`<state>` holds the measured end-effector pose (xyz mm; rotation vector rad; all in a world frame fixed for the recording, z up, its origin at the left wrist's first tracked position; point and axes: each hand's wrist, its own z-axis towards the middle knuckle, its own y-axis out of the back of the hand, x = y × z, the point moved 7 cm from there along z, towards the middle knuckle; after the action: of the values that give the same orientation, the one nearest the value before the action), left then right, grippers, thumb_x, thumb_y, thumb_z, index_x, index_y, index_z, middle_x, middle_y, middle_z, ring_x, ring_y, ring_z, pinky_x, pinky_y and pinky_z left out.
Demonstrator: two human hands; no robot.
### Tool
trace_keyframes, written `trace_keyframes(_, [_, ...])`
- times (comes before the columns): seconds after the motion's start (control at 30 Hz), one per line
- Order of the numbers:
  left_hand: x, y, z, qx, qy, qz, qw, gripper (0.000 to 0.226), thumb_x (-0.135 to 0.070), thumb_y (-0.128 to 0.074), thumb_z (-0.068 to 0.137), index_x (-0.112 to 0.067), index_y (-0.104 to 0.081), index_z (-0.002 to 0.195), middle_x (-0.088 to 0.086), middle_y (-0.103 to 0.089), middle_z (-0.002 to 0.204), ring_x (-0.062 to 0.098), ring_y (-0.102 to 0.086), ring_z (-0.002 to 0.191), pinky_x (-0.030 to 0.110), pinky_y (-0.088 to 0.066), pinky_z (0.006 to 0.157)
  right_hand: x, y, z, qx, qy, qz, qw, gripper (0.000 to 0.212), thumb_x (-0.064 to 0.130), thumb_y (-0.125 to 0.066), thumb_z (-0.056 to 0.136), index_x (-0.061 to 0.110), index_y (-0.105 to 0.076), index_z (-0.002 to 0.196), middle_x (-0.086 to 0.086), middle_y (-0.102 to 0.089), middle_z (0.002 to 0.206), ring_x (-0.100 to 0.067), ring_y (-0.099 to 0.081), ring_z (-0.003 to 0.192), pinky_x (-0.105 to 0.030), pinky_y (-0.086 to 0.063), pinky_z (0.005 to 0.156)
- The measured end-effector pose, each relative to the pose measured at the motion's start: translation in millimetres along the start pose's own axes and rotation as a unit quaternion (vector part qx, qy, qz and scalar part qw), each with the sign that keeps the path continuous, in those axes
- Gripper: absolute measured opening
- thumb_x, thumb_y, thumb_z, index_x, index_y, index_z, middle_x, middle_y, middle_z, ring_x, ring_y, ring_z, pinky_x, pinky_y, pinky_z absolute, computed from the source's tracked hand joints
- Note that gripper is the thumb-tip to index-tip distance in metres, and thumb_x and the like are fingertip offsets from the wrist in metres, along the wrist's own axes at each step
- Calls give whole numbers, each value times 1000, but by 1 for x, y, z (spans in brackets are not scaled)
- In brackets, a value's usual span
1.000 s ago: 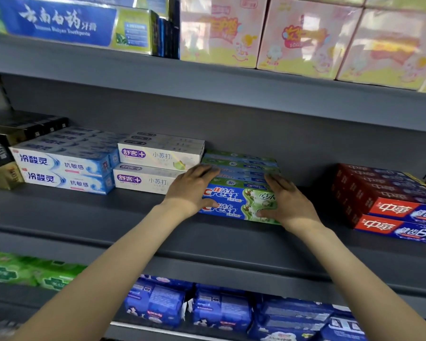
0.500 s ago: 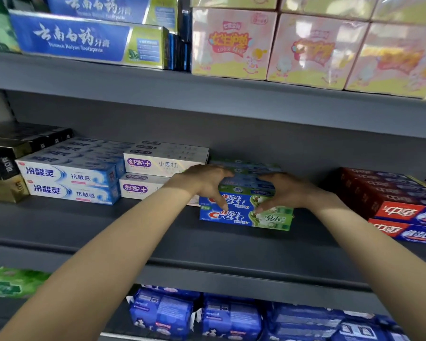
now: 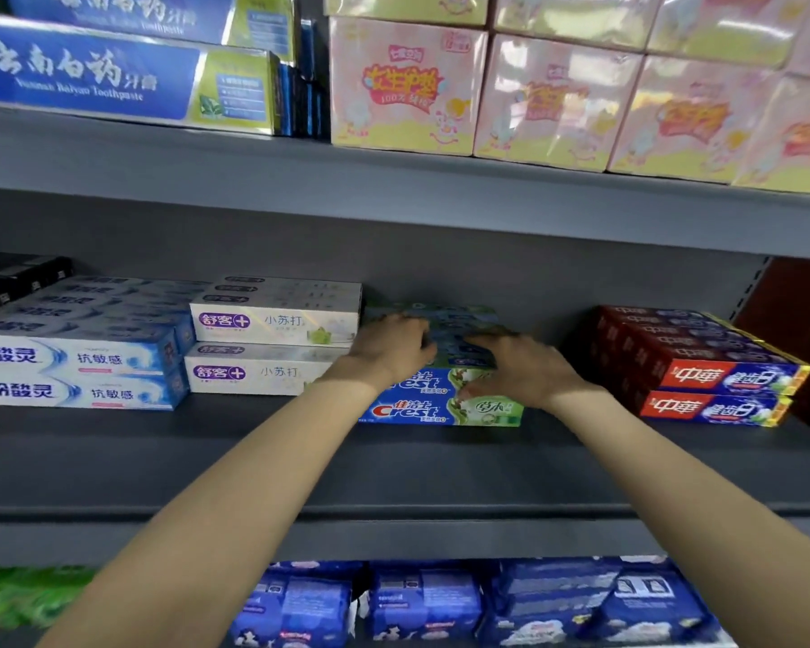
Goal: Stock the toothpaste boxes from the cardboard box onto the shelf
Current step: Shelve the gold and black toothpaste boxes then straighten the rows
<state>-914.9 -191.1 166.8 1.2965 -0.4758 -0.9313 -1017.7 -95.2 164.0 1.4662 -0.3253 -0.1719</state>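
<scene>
A stack of blue-and-green Crest toothpaste boxes (image 3: 440,410) lies in the middle of the grey shelf (image 3: 394,465), two layers high and several rows deep. My left hand (image 3: 389,348) is at the stack's left end, its bent fingers curled over the upper boxes. My right hand (image 3: 520,371) covers the right front of the upper layer, fingers on top and thumb against the front face. The top front box is largely hidden under both hands. The cardboard box is out of view.
White toothpaste boxes (image 3: 272,348) touch the Crest stack on its left, with blue-white boxes (image 3: 76,371) beyond them. Red boxes (image 3: 702,367) stand to the right across a gap. Pink packs (image 3: 557,95) fill the shelf above, blue packs (image 3: 422,600) the one below.
Both hands went from lying flat at the stack's two ends to curling onto the upper boxes near its middle, reaching a little deeper into the shelf. The view has tilted upward.
</scene>
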Motion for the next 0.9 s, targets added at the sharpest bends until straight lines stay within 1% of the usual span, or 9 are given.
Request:
trace_keyframes(0.07, [-8, 3, -1, -30, -8, -19, 999, 26, -32, -48, 94, -16, -62, 108, 9, -65, 111, 26, -60, 98, 35, -50, 80, -3, -2, -11, -61, -11, -32, 998, 73, 61, -61, 78, 36, -33, 141, 4, -43, 144, -24, -47, 127, -37, -42, 99])
trace_keyframes(0.17, [-32, 4, -5, -54, -28, -49, 997, 21, -29, -49, 93, -19, -62, 106, 5, -66, 105, 24, -62, 96, 35, -51, 76, -20, -8, -27, -111, -22, 37, 993, 60, 47, -57, 87, 31, -37, 141, 2, -41, 144, -24, -46, 127, -35, -42, 101])
trace_keyframes(0.3, [-88, 11, -8, -106, -75, -79, 988, 22, -24, -48, 93, -18, -61, 109, 1, -61, 111, 23, -58, 100, 34, -48, 75, -71, 6, -54, -200, -29, 132, 970, 41, 23, -56, 91, 17, -52, 131, -7, -50, 131, -26, -49, 121, -36, -44, 96])
trace_keyframes(0.43, [-164, 0, 3, -102, -95, -42, 989, 23, -33, -43, 95, -24, -57, 111, -1, -54, 126, 25, -55, 110, 33, -43, 76, -141, 25, -83, -271, -51, 128, 953, 30, 12, -56, 90, 9, -62, 119, -12, -54, 126, -30, -51, 114, -32, -42, 90])
trace_keyframes(0.6, [-258, -34, 34, -70, -90, -29, 993, 39, -38, -45, 95, -22, -44, 131, 1, -40, 142, 24, -40, 128, 34, -39, 95, -242, 33, -108, -300, -96, 72, 946, 35, 13, -63, 85, 3, -62, 118, -20, -50, 129, -38, -44, 122, -44, -45, 94])
trace_keyframes(0.7, [-300, -58, 59, -55, -102, 17, 993, 62, -44, -56, 88, -20, -34, 140, 0, -34, 145, 22, -31, 133, 35, -34, 102, -299, 40, -116, -325, -104, 74, 937, 38, 13, -65, 83, 1, -59, 118, -23, -49, 122, -39, -44, 116, -43, -45, 92])
trace_keyframes(0.8, [-321, -80, 82, -33, -86, 72, 993, 87, -52, -65, 78, -18, -23, 146, 2, -27, 151, 23, -26, 137, 38, -29, 108, -355, 45, -111, -310, -167, 181, 918, 43, 18, -62, 87, 0, -52, 125, -26, -44, 127, -40, -38, 119, -36, -31, 98])
trace_keyframes(0.87, [-326, -90, 91, -12, -63, 94, 994, 97, -53, -68, 75, -17, -15, 149, 3, -20, 155, 24, -21, 141, 39, -24, 111, -390, 37, -100, -284, -218, 286, 889, 51, 26, -63, 88, 1, -47, 130, -26, -44, 129, -40, -40, 122, -39, -31, 100])
trace_keyframes(0.9, [-327, -95, 94, -1, -51, 100, 994, 100, -52, -70, 75, -17, -14, 149, 3, -19, 155, 24, -21, 141, 40, -24, 112, -400, 33, -93, -267, -211, 321, 884, 56, 29, -65, 87, 3, -45, 132, -24, -46, 129, -38, -41, 123, -40, -33, 100])
